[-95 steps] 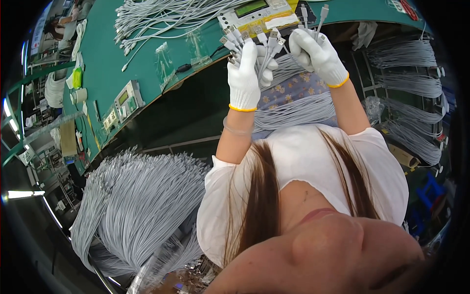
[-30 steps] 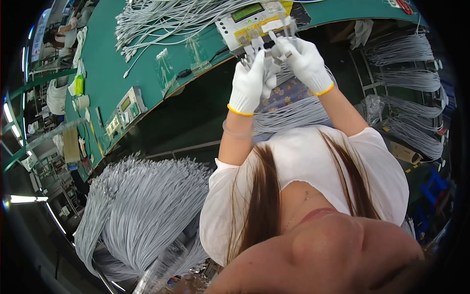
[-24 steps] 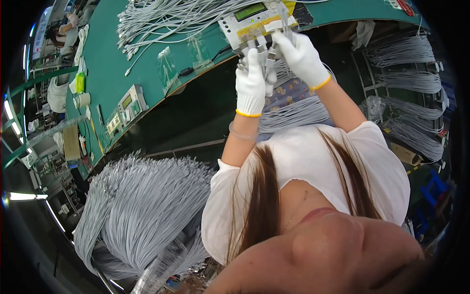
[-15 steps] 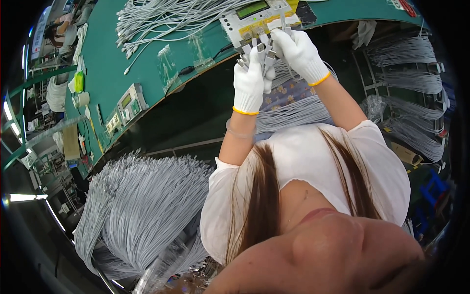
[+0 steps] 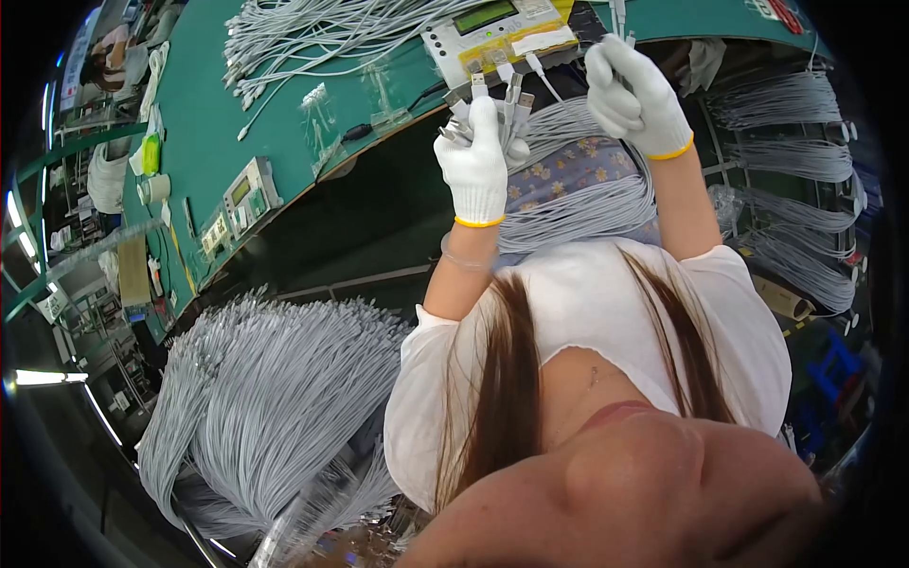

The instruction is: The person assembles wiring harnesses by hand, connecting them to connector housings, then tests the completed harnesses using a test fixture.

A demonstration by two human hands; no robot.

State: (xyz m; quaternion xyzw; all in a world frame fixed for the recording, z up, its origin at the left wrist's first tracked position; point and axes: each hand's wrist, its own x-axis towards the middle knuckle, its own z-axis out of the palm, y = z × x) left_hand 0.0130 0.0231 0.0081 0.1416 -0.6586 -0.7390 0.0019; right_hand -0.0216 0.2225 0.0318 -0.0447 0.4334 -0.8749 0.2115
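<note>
Left hand (image 5: 476,166) clenched on a fan of cable plugs (image 5: 492,95) just below the tester box (image 5: 492,28) — right hand (image 5: 634,95) gripping one cable; best fed squarely, one at a time.

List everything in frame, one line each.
cable ends: a bunch, grey with metal plugs, in the left hand's grip
tester box: one, pale with green screen, on the bench
bench: one, green top, upper left
loose cables: a heap, grey, on the bench
small meter: one, pale, at the bench edge
hanging cable bundle: one large, grey, lower left
left hand: white glove
right hand: white glove, holding cable ends
</note>
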